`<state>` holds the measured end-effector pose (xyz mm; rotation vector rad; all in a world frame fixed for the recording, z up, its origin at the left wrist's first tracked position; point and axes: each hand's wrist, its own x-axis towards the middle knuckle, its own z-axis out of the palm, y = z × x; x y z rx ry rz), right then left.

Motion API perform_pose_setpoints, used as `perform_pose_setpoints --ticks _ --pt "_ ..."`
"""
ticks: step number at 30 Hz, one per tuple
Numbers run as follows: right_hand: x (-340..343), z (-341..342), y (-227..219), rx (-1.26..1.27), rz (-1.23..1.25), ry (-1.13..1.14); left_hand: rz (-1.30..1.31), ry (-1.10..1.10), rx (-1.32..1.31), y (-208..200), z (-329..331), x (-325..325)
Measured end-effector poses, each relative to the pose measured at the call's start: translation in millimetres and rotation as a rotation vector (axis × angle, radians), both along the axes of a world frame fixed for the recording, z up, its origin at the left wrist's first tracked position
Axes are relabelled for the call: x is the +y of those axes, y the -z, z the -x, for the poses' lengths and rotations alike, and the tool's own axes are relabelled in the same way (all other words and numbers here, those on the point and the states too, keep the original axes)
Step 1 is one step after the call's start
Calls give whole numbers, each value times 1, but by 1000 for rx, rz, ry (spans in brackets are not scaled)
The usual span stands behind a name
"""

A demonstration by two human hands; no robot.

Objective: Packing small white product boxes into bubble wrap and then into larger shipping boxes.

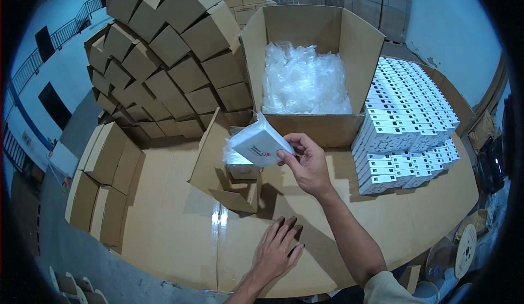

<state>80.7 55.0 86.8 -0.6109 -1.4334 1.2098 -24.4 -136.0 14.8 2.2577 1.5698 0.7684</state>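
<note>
My right hand (312,166) grips a small white box (257,144) by its right edge, thumb on top. Clear plastic wrapping shows on the box's far side. The box is tilted above a small open brown carton (208,150) whose flaps stand out. Inside that carton, another item in clear plastic (242,170) is partly hidden behind the flap and the held box. My left hand (277,252) rests palm down on the cardboard-covered table (180,233), fingers apart and holding nothing, a little in front of the carton.
A large open carton (355,66) full of clear plastic bags (305,80) stands behind my right hand. Stacked white boxes (404,124) fill the table's right side. Brown cartons (174,69) are piled at the back left, with several more (103,178) along the left edge.
</note>
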Motion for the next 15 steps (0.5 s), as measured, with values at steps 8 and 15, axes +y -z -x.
perform_pose_setpoints --ticks 8,15 --pt "5 25 13 -26 -27 -34 -8 -15 44 0 2 -13" --pt "3 16 -4 -425 -229 1 31 -37 58 1 4 -21"
